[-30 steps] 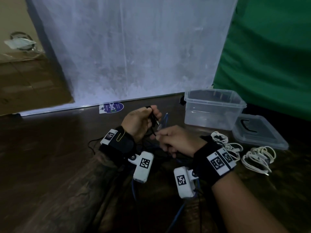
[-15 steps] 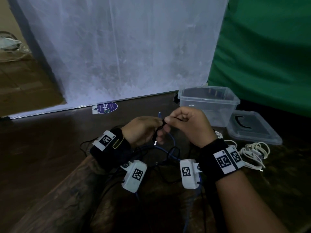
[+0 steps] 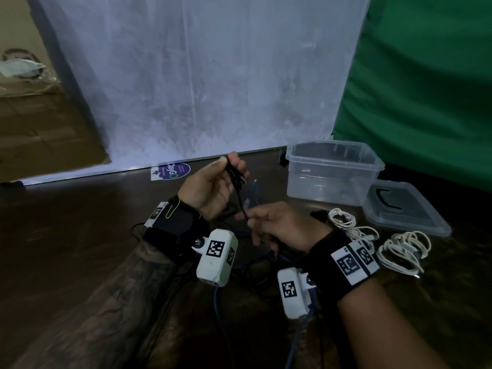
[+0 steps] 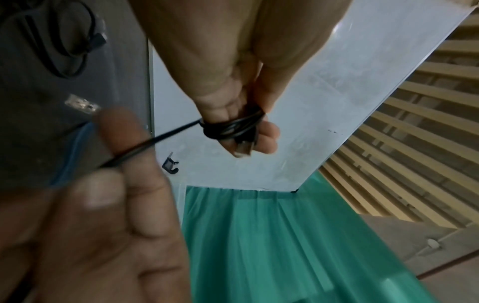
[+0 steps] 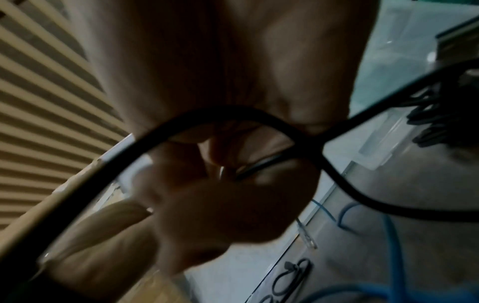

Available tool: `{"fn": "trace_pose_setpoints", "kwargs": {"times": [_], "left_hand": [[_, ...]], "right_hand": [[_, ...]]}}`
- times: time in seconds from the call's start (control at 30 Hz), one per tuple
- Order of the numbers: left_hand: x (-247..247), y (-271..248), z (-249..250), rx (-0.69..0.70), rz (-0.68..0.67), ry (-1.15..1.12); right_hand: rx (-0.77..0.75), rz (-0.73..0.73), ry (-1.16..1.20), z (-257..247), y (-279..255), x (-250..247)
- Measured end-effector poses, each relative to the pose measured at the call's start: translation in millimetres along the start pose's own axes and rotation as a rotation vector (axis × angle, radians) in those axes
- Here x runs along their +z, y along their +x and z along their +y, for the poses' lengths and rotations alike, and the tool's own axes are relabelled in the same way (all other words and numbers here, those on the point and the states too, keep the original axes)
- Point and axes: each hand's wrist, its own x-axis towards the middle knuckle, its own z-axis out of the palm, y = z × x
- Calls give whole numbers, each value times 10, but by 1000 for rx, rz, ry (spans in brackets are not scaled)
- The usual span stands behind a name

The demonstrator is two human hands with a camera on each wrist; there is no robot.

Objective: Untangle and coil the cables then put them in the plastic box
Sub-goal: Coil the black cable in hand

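My left hand (image 3: pixel 213 182) is raised over the dark table and grips a small bundle of black cable (image 3: pixel 235 177) with its plug end between thumb and fingers; the left wrist view shows the coils (image 4: pixel 230 128) wound around the fingers. A taut black strand runs down to my right hand (image 3: pixel 269 222), which pinches it between thumb and forefinger (image 4: pixel 114 143). In the right wrist view the black cable (image 5: pixel 233 114) loops across the palm. A blue cable (image 3: pixel 254 190) lies on the table behind my hands. The clear plastic box (image 3: pixel 332 171) stands open at the right.
The box lid (image 3: pixel 404 209) lies right of the box. Coiled white cables (image 3: pixel 402 249) rest on the table beside my right wrist. A white panel (image 3: pixel 199 75) and green cloth (image 3: pixel 426 75) stand behind. More black cable (image 3: pixel 138 227) trails at the left.
My right hand has dropped from beside the left hand's fingertips down and toward me, drawing the black strand taut. The left hand has risen slightly with the bundle.
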Motion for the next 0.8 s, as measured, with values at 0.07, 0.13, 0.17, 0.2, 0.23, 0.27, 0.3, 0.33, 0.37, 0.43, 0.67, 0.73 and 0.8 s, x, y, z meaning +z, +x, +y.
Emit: {"fn": "trace_pose_setpoints", "kwargs": {"times": [0.07, 0.13, 0.17, 0.2, 0.23, 0.27, 0.3, 0.33, 0.37, 0.43, 0.67, 0.73, 0.8], "left_hand": [[-74, 34, -4, 45, 33, 117], [-119, 44, -47, 77, 86, 220], [-129, 38, -71, 93, 106, 293], [-131, 28, -99, 109, 110, 393], [-125, 12, -119, 120, 100, 517], [-121, 0, -140, 117, 75, 631], [-107, -16, -149, 94, 53, 717], [-94, -30, -159, 50, 31, 764], [-71, -49, -166, 0, 0, 797], [-31, -79, -182, -102, -84, 818], [141, -197, -147, -263, -235, 702], [165, -215, -134, -270, -280, 716], [204, -228, -128, -285, -312, 708]], "right_hand": [[-40, 2, -72, -25, -6, 33], [-82, 55, -93, -70, -20, 14], [-108, 87, -98, -90, -30, -8], [-133, 122, -103, -111, -41, -32], [-154, 154, -104, -130, -53, -52], [-172, 187, -91, -140, -61, -68], [-184, 231, -62, -140, -60, -84], [-194, 281, -22, -137, -55, -101], [-206, 332, 14, -132, -48, -116], [-246, 414, 46, -121, -31, -142], [-332, 537, 53, -61, 25, -183], [-345, 545, 1, -32, 58, -173], [-351, 562, -8, -14, 83, -173]]}}
